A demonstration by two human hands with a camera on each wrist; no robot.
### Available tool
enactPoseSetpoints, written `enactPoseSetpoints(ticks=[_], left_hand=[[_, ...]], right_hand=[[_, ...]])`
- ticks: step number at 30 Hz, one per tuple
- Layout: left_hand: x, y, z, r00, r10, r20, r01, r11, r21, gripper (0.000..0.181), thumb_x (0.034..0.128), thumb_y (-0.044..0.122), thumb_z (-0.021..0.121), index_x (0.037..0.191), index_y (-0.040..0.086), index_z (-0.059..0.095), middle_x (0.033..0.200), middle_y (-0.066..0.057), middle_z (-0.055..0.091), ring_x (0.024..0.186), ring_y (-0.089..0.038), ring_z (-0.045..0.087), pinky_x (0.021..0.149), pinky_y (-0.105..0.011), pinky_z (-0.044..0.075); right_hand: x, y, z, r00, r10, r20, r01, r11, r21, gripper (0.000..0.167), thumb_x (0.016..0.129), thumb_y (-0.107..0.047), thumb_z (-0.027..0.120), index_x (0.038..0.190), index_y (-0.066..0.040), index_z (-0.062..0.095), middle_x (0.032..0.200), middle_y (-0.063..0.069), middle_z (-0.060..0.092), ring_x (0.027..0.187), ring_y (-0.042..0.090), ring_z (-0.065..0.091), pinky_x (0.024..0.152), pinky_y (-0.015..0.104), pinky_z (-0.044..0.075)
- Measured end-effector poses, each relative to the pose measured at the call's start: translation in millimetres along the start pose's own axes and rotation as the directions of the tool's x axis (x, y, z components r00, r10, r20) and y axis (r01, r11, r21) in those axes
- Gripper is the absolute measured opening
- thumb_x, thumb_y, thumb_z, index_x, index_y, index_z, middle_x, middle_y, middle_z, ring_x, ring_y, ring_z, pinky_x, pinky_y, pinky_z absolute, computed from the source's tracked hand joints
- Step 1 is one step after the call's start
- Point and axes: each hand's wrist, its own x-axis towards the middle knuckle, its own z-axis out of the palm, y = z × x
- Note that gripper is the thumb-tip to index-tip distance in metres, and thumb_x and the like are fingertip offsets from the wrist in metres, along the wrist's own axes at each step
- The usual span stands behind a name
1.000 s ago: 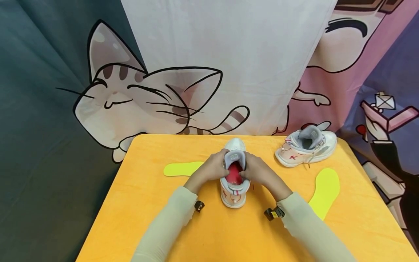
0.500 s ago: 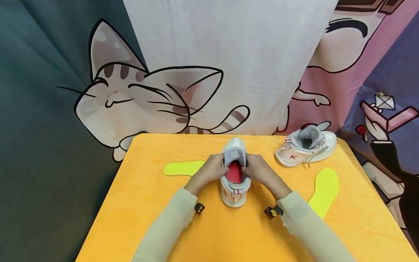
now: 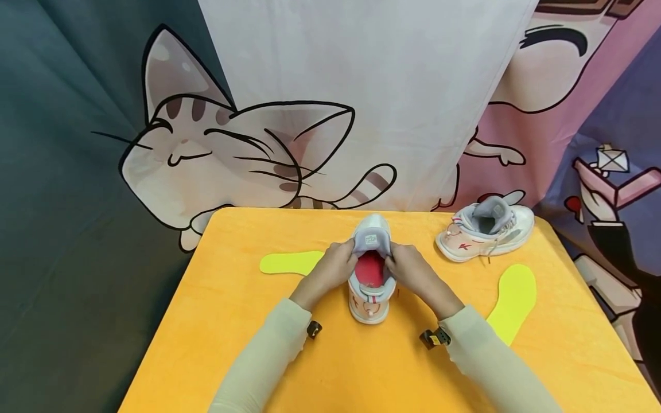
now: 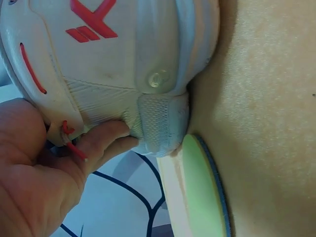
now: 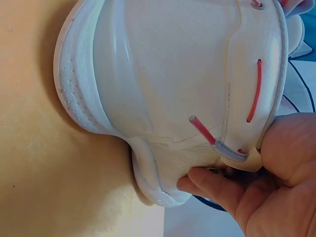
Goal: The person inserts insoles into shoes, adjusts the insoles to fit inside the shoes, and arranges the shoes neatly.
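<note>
A white shoe point(image 3: 369, 310) with a red inside stands in the middle of the table, heel toward the person. My left hand point(image 3: 330, 268) grips the left edge of its opening, and my right hand point(image 3: 415, 269) grips the right edge. In the left wrist view the left hand point(image 4: 54, 168) has its fingers on the outer side of the shoe point(image 4: 103, 64), beside a red lace end. In the right wrist view the right hand point(image 5: 256, 187) pinches the rim of the shoe point(image 5: 173, 74); the thumb tip is partly hidden.
A second white shoe point(image 3: 485, 229) stands at the back right of the yellow table point(image 3: 330, 367). One yellow-green insole point(image 3: 289, 263) lies left of the held shoe, another point(image 3: 513, 301) at the right, partly behind the right sleeve. A printed curtain point(image 3: 361, 57) hangs behind the table.
The tongue of the held shoe shows more of its inner face, and the thumbs have moved from inside the opening up toward its edges. The second shoe and the insoles have stayed in place.
</note>
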Motion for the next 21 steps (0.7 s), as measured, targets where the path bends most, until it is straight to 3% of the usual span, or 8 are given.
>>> enactPoseSetpoints(ticks=[7,14,21], left_hand=[[-1.3,-2.3,-0.4,0.999,0.022,-0.036,-0.024,0.998,-0.057,0.027,0.1060,0.011,0.049,0.125,0.002,0.065,0.119,-0.012,0.072,0.097,-0.015,0.063,0.084,-0.034,0.057],[0.8,-3.0,-0.5,0.998,0.033,-0.053,-0.038,0.995,-0.095,0.016,0.1031,0.011,0.055,0.110,0.009,0.069,0.099,-0.008,0.070,0.079,-0.014,0.057,0.066,-0.023,0.047],[1.2,-5.8,1.8,0.998,0.026,-0.059,-0.033,0.994,-0.108,0.019,0.1021,0.018,0.063,0.117,0.012,0.074,0.110,-0.005,0.075,0.089,-0.012,0.064,0.077,-0.024,0.057]], right_hand=[[-1.9,3,-5,1.000,0.010,0.025,-0.012,0.997,0.074,0.020,0.104,-0.009,0.051,0.108,0.002,0.067,0.083,0.009,0.070,0.071,0.017,0.061,0.064,0.030,0.049],[-1.6,10,-6,0.999,0.035,0.038,-0.040,0.992,0.120,0.020,0.103,-0.010,0.054,0.108,0.002,0.069,0.085,0.011,0.071,0.069,0.016,0.059,0.061,0.028,0.048],[-1.3,15,-3,0.997,0.063,0.038,-0.067,0.992,0.105,0.024,0.103,-0.019,0.063,0.118,-0.001,0.069,0.088,0.011,0.069,0.066,0.018,0.056,0.054,0.028,0.045]])
